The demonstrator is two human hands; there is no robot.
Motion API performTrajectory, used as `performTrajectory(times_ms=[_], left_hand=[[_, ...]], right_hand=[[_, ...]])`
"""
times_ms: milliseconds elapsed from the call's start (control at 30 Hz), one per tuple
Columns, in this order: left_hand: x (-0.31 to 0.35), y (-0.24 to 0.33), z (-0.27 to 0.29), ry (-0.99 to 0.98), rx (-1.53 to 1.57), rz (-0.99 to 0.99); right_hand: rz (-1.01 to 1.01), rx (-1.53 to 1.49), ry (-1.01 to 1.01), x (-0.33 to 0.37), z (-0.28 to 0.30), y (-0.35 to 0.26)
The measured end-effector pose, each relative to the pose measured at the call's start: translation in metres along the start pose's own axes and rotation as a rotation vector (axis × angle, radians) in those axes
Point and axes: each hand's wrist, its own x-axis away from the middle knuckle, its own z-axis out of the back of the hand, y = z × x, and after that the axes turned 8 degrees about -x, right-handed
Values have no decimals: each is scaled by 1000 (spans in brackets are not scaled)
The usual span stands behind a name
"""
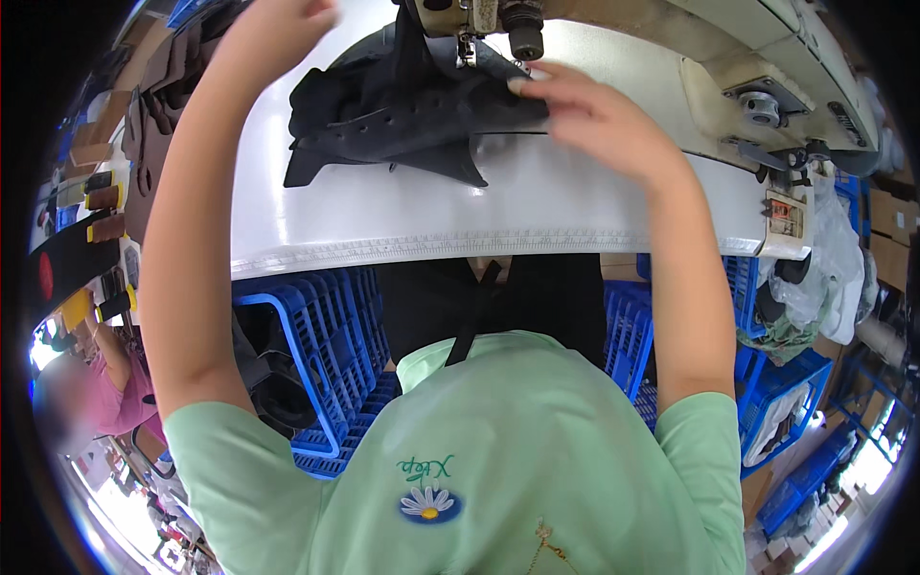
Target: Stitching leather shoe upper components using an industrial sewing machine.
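Note:
A black shoe upper (383, 125) with a row of small holes lies on the white sewing machine bed, its far edge at the metal presser foot (467, 50). My right hand (599, 120) is at the upper's right end, fingers stretched out and fingertips against its edge, slightly blurred. My left hand (278, 38) is raised at the top edge, left of the machine head and apart from the upper. It is blurred and partly cut off, so its fingers do not show clearly.
The machine arm (671, 29) spans the upper right. Blue plastic crates (331, 355) stand under the bed's near edge. Dark cut pieces (158, 115) and thread spools (105, 198) lie at left. A clear plastic bag (829, 259) hangs at right. Another person (125, 393) sits far left.

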Motion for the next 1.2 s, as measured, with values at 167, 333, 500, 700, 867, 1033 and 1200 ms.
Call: performTrajectory(times_ms=[167, 333, 500, 700, 867, 1033, 1200], left_hand=[[101, 114, 46, -192, 456, 291], [94, 195, -33, 258, 9, -111], [51, 198, -75, 123, -195, 90], [60, 203, -111, 174, -370, 150], [76, 187, -127, 283, -421, 46], [79, 182, -131, 298, -345, 13], [81, 175, -127, 279, -278, 0]], right_hand=[[198, 154, -69, -1, 17, 0], [68, 24, -14, -26, 14, -10], [121, 142, 51, -22, 8, -5], [195, 245, -24, -17, 2, 10], [581, 489, 9, -13, -3, 21], [550, 512, -66, -15, 4, 26], [585, 603, -113, -13, -4, 25]])
